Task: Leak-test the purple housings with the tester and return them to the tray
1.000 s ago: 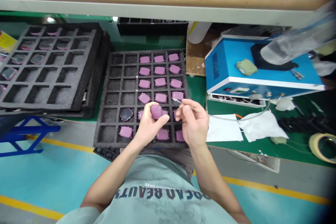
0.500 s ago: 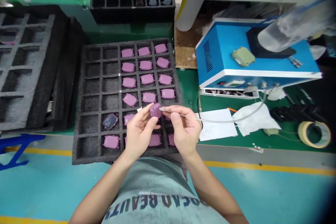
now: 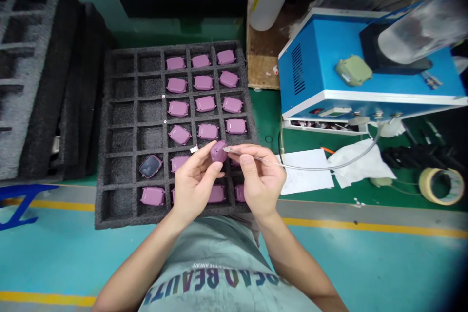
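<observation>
The left hand (image 3: 193,183) pinches a rounded purple watch case (image 3: 218,151) over the black foam tray's (image 3: 122,162) four-o'clock side, apparently steadying it for the slim metal-tipped tube (image 3: 256,157), which the right hand (image 3: 263,178) grips from three o'clock.

Watch case (image 3: 218,152): plain purple. Tube (image 3: 310,168): clear, greyish. Foam tray (image 3: 122,135): dark grey, speckled, square grid pattern. Tray cases (image 3: 177,108): purple, small pale marks on some. Screen watch (image 3: 151,166): black face, purple rim. Table (image 3: 263,112): green. Machine (image 3: 329,41): blue, white edging, black slotted vent (image 3: 298,69). Case on top (image 3: 354,70): olive green. Bottle (image 3: 273,5): white, yellow stripe. Paper (image 3: 306,175): white. Tape roll (image 3: 426,188): cream. Floor (image 3: 58,258): turquoise, grey band, yellow lines. Frame (image 3: 18,204): blue. Shirt (image 3: 197,248): pale grey-green, dark lettering with blue-purple sheen
</observation>
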